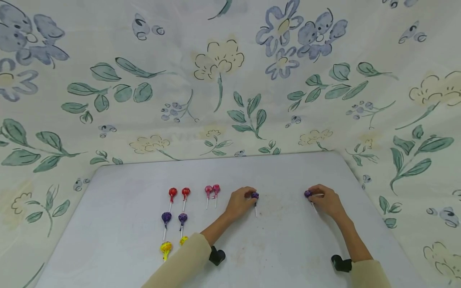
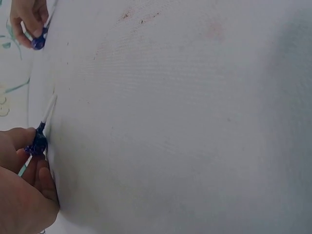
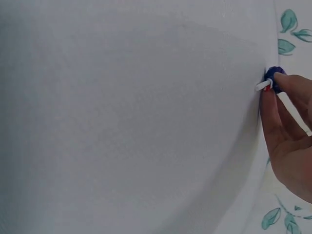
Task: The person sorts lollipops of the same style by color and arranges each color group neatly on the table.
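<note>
My left hand [image 1: 240,203] pinches a purple-wrapped lollipop [image 1: 255,195] between thumb and fingers, its white stick pointing down toward me. To the right, my right hand [image 1: 325,202] holds another purple lollipop [image 1: 307,193] by its wrapped head, the stick slanting toward me. In the left wrist view the left hand's lollipop [image 2: 37,144] shows its twisted wrapper and stick, with the right hand [image 2: 29,22] farther off. The right wrist view shows the other lollipop [image 3: 274,78] in the fingertips, stick end toward the camera.
Left of my hands lie pairs of lollipops: red [image 1: 173,192], purple [image 1: 166,217] and yellow [image 1: 166,247], one yellow partly behind my sleeve. Two pink lollipops [image 1: 208,190] lie nearer my left hand. The white table [image 1: 281,248] meets a floral cloth [image 1: 219,96] at its far edge.
</note>
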`<state>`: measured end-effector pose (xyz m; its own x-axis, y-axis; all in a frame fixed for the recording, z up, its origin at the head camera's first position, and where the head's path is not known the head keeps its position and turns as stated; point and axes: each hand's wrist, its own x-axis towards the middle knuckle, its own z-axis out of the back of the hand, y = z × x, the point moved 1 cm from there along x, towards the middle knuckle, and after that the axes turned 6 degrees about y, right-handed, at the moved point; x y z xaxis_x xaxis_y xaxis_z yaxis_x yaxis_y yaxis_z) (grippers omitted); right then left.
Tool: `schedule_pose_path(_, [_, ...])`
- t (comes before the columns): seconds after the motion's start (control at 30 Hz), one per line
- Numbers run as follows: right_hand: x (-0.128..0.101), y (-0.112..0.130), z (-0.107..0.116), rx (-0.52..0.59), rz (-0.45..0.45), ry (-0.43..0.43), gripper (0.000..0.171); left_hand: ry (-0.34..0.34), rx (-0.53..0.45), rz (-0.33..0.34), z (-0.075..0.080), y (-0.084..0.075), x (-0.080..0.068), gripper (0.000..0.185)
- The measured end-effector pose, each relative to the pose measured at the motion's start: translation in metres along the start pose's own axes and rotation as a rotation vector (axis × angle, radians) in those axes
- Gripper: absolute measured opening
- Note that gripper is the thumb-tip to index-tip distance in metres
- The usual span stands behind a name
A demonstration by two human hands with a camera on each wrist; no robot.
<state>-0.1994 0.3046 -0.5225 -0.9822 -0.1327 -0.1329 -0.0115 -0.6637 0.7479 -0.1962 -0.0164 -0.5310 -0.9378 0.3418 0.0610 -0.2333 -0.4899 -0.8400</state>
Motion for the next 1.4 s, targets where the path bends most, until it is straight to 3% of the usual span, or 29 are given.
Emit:
schedule_pose_path(0.1, [0.0, -0.001, 0.0, 0.016, -0.011, -0.003, 0.026, -0.004, -0.024, 0.029, 0.002, -0.002, -0.001, 0.023])
schedule_pose_path(0.57, [-0.001, -0.002, -0.001, 0.084, -0.014, -0.01, 0.029, 0.018, -0.078, 0.044, 0.019, -0.005, -0.011, 0.017])
schedule_pose_path(0.97, [0.003, -0.007, -0.001, 0.123, 0.0, 0.002, 0.028, 0.074, -0.086, 0.033, 0.043, -0.007, -0.037, 0.019])
schedule_pose_path(1.23, [0.003, -0.008, -0.001, 0.136, -0.013, 0.003, 0.029, 0.027, -0.093, 0.049, 0.062, 0.0, -0.059, 0.019])
schedule_pose_path(1.4, [0.003, -0.007, -0.001, 0.116, -0.01, -0.001, 0.029, -0.003, -0.047, 0.104, 0.071, 0.012, -0.074, 0.02])
